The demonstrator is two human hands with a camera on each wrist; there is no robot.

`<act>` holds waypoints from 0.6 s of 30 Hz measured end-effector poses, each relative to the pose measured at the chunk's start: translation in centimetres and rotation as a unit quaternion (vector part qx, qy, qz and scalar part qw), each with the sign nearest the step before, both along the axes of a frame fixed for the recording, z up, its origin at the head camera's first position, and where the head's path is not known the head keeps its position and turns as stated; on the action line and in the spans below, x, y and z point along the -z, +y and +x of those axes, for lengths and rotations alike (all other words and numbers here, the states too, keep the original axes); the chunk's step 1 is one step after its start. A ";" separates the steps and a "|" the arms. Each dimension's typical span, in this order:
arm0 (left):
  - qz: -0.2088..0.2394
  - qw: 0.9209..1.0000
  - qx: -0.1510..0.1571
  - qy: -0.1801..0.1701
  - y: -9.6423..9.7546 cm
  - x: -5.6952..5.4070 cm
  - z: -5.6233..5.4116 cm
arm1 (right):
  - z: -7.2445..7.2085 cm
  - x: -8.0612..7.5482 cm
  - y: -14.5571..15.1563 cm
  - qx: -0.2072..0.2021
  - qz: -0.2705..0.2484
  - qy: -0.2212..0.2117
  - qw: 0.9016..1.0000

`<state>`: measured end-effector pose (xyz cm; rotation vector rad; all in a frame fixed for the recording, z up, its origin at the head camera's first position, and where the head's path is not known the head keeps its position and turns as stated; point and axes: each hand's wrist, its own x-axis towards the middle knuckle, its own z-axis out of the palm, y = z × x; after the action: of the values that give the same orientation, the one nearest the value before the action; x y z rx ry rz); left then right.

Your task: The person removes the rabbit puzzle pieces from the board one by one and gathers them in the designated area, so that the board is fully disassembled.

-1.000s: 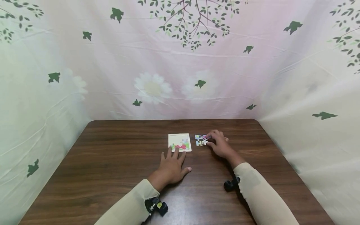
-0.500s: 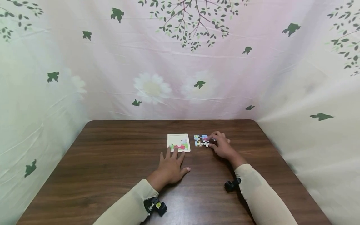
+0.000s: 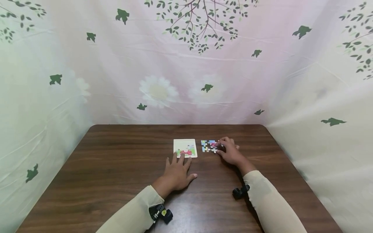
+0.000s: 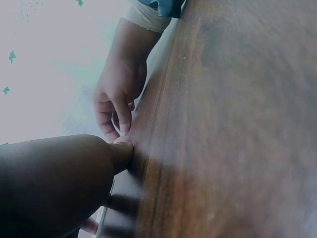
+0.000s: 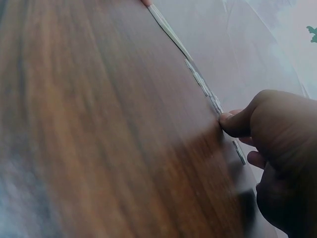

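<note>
In the head view, my left hand [image 3: 177,174] lies spread, its fingertips on the near edge of a square puzzle board [image 3: 186,143] with a colourful picture along its lower part. Just right of the board, several jigsaw puzzle pieces [image 3: 204,147] lie flat in two rows. My right hand [image 3: 231,152] pinches a puzzle piece [image 3: 214,149] at the right of that group between thumb and curled fingers. The right wrist view catches the thumb [image 5: 229,119] against the thin edge of the pieces. Fingers partly cover the rightmost pieces.
A brown wooden table [image 3: 116,181] carries everything. Behind it and at both sides hangs a pale cloth [image 3: 180,64] with leaf, bird and flower prints. Black wrist cameras are strapped over both sleeves; the right one [image 3: 239,193] sits close to the tabletop.
The right-hand puzzle pieces have shifted very slightly, with the right fingers staying on them. The left hand keeps its place on the board. The whole view has drifted a little.
</note>
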<state>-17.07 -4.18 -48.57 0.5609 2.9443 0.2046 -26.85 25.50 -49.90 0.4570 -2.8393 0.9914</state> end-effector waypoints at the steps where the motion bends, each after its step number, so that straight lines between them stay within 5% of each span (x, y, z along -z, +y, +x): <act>1: 0.001 1.000 0.000 -0.001 0.0 0.0 0.0 | 0.0 0.0 0.0 -0.001 0.000 -0.002 1.000; 18: 0.002 1.000 -0.001 0.002 0.1 0.2 0.0 | 0.3 -0.2 0.0 0.001 -0.001 -0.005 1.000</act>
<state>-17.03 -4.12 -48.80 0.5589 2.9490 0.2096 -26.57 25.54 -49.66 0.4488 -2.8469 0.9999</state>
